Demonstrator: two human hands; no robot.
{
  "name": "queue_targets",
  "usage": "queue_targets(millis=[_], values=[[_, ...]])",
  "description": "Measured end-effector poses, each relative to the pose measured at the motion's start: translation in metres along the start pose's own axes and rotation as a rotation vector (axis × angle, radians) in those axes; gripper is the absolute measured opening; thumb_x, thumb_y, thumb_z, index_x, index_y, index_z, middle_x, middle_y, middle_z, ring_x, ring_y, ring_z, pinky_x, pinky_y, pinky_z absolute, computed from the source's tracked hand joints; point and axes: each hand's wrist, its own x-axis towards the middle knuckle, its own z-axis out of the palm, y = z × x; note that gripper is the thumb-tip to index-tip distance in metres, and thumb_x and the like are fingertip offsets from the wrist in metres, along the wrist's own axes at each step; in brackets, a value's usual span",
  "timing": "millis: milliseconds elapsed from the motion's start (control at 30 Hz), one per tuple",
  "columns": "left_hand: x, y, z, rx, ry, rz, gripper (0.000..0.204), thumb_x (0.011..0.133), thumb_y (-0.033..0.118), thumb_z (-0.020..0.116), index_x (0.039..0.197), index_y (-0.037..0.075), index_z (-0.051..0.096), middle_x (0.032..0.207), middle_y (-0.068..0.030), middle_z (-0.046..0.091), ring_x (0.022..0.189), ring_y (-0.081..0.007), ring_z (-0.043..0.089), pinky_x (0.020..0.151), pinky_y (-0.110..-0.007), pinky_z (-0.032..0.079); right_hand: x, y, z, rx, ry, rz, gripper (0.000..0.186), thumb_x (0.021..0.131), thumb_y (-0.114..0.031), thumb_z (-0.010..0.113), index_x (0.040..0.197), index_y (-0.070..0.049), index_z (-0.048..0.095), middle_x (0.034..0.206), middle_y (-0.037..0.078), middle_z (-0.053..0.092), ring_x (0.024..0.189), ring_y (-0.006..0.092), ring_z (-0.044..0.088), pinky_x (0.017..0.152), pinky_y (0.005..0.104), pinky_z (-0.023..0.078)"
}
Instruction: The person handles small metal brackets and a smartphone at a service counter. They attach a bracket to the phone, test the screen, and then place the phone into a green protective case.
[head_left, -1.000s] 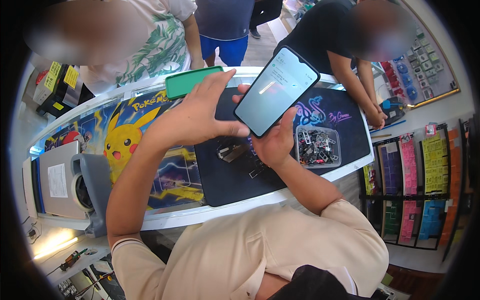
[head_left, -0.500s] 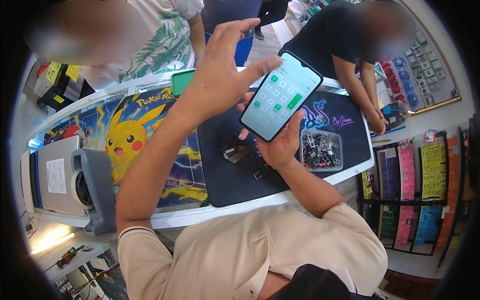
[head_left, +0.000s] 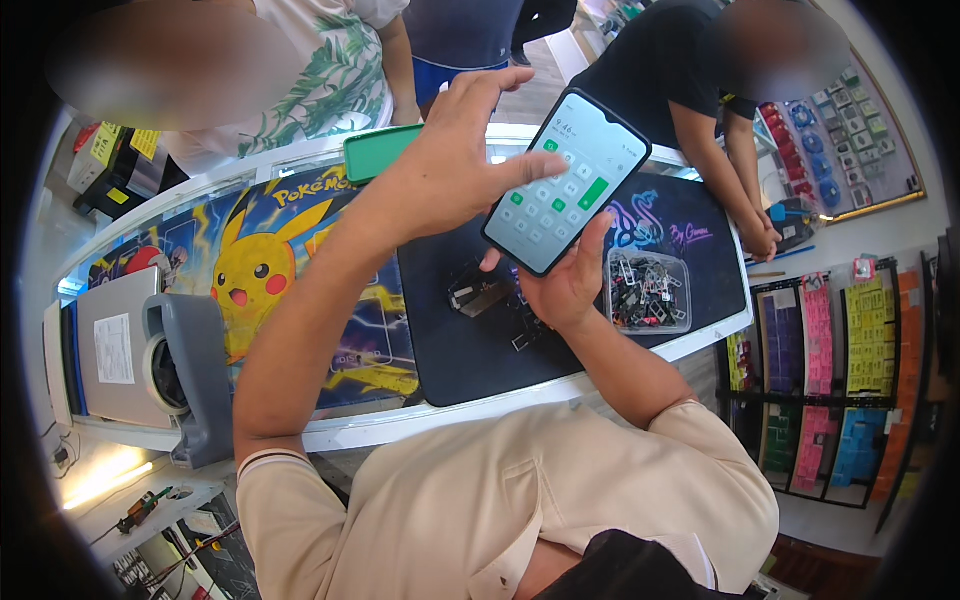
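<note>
Worn on head, left of two fisheyes. Looking steeply down past beige shirt (head_left: 430, 490) onto counter (head_left: 360, 432); near phone (head_left: 545, 228), edges bent and dark.

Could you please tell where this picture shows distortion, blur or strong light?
Head view: the white counter edge curves, and the corners go black; head view: heavy blur covers the heads of the person in the leaf-print shirt and the person in black; head view: a lamp tube glares at lower left; head view: the phone shows a lit screen.
</note>
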Motion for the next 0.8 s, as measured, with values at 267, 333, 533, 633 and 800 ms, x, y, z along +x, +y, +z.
queue_targets(millis=[267, 333, 533, 633, 800], values=[[-0.009, 0.005, -0.018, 0.074, -0.163, -0.038, 0.089, 0.092, 0.045, 0.083, 0.162, 0.006, 0.044, 0.154, -0.0216, 0.049, 0.146, -0.0376, 0.048, 0.119, -0.045, 0.043, 0.000, 0.004, -0.007, -0.109, 0.114, -0.113, 0.088, 0.108, -0.076, 0.029, 0.165, -0.008, 0.034, 0.160, 0.019, 0.050, 0.142, 0.0321, 0.056, 0.102, 0.0463, 0.058], [-0.006, 0.012, -0.003, -0.293, -0.123, -0.060, 0.083, 0.096, 0.052, 0.078, 0.157, 0.003, 0.051, 0.155, -0.0231, 0.049, 0.140, -0.0426, 0.050, 0.120, -0.049, 0.041, -0.002, 0.009, -0.017, -0.149, 0.164, -0.171, 0.088, 0.109, -0.073, 0.031, 0.165, -0.006, 0.032, 0.163, 0.018, 0.046, 0.147, 0.0311, 0.051, 0.112, 0.0469, 0.052], [-0.008, 0.028, 0.020, -0.165, -0.019, 0.203, 0.068, 0.111, 0.058, 0.048, 0.150, 0.004, 0.061, 0.152, -0.0198, 0.051, 0.140, -0.0363, 0.049, 0.119, -0.045, 0.039, -0.013, 0.020, -0.030, -0.201, 0.323, -0.268, 0.079, 0.111, -0.060, 0.050, 0.164, -0.004, 0.033, 0.164, 0.012, 0.043, 0.154, 0.0250, 0.041, 0.130, 0.0451, 0.029], [-0.010, 0.028, 0.018, -0.341, -0.132, 0.025, 0.073, 0.115, 0.063, 0.031, 0.153, 0.007, 0.060, 0.153, -0.0147, 0.050, 0.142, -0.0288, 0.048, 0.114, -0.040, 0.044, -0.013, 0.017, -0.029, -0.315, 0.250, -0.278, 0.084, 0.107, -0.059, 0.060, 0.162, -0.002, 0.035, 0.165, 0.013, 0.043, 0.152, 0.0271, 0.042, 0.130, 0.0469, 0.029], [-0.013, 0.021, 0.018, -0.406, -0.151, 0.011, 0.072, 0.116, 0.063, 0.027, 0.152, 0.011, 0.061, 0.152, -0.0116, 0.048, 0.140, -0.0247, 0.049, 0.108, -0.039, 0.051, -0.009, 0.021, -0.021, -0.252, 0.258, -0.281, 0.080, 0.107, -0.058, 0.062, 0.159, -0.003, 0.038, 0.162, 0.012, 0.046, 0.150, 0.0273, 0.045, 0.128, 0.0478, 0.031]])
